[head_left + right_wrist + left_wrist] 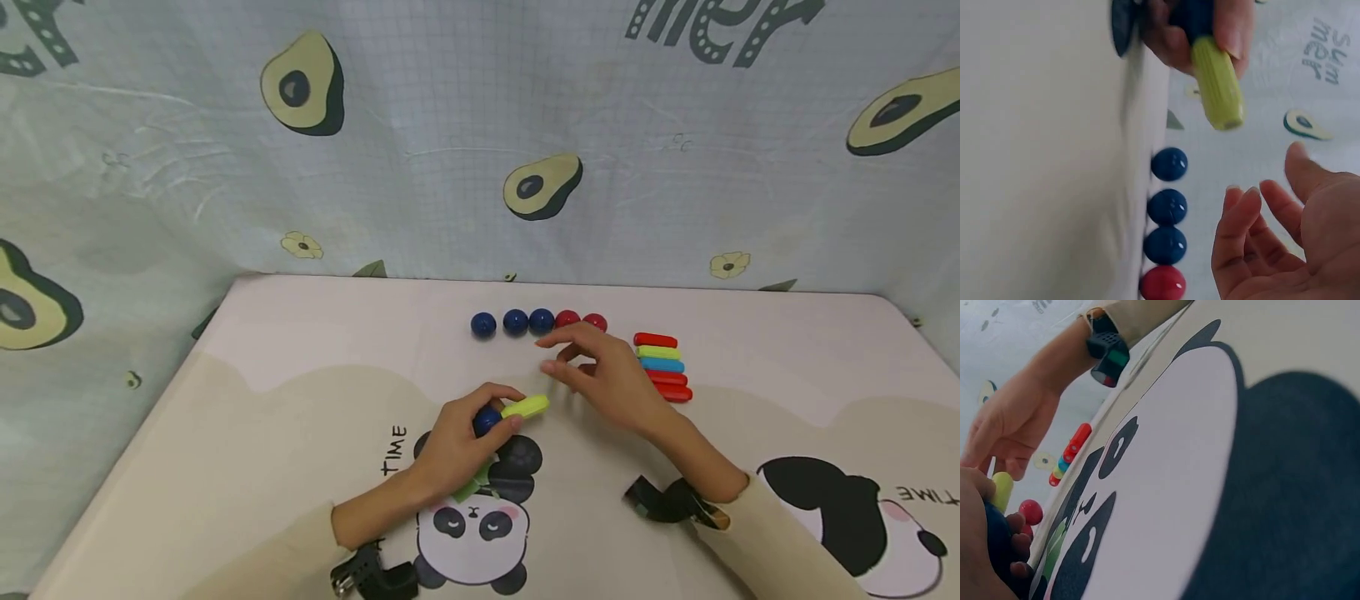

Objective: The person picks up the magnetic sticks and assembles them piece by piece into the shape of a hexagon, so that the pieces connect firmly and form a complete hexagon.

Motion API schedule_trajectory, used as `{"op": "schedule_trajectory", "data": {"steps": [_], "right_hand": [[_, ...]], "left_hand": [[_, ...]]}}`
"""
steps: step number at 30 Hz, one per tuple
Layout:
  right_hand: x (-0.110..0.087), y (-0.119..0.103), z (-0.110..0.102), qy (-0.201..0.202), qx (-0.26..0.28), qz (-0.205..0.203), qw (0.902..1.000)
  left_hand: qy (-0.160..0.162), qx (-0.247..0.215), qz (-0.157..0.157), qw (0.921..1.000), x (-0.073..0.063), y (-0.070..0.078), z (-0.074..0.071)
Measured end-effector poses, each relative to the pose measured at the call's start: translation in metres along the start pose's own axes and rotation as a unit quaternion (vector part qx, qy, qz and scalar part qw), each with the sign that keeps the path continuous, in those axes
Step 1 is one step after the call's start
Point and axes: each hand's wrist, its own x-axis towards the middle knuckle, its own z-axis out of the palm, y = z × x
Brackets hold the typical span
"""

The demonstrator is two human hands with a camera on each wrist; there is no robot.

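Observation:
My left hand (461, 437) grips a dark blue ball (487, 420) above the printed panda. From that ball a ribbed yellow-green stick (1218, 84) juts out toward the right; fingers hide where the two meet. My right hand (611, 375) hovers to the right of the stick, fingers loosely bent and apart, holding nothing. Behind it, a row of loose balls lies on the table: three blue balls (515, 322) and two red balls (567, 318), the red ones partly covered by the right hand in the head view.
To the right of my right hand lies a stack-like row of short sticks, with red sticks (667, 378), a yellow-green stick (657, 352) and a blue stick (662, 365). The table (300, 333) has a panda-print cover, and an avocado-print curtain (435, 100) hangs behind its far edge.

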Motion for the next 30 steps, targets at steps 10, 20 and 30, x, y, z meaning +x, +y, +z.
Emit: {"op": "schedule_trajectory", "data": {"steps": [10,20,30], "right_hand": [[0.007,0.014,-0.019,0.103,-0.095,-0.003,0.9902],[0.006,0.028,-0.022,0.061,-0.103,0.042,0.9919],[0.007,0.029,-0.012,0.047,-0.117,0.098,0.9872]], "left_hand": [[0.008,-0.027,0.004,0.9996,-0.003,0.002,-0.001],[0.009,-0.043,0.009,0.999,-0.003,0.001,-0.001],[0.009,-0.041,0.002,0.9991,-0.003,0.001,-0.003]]}}
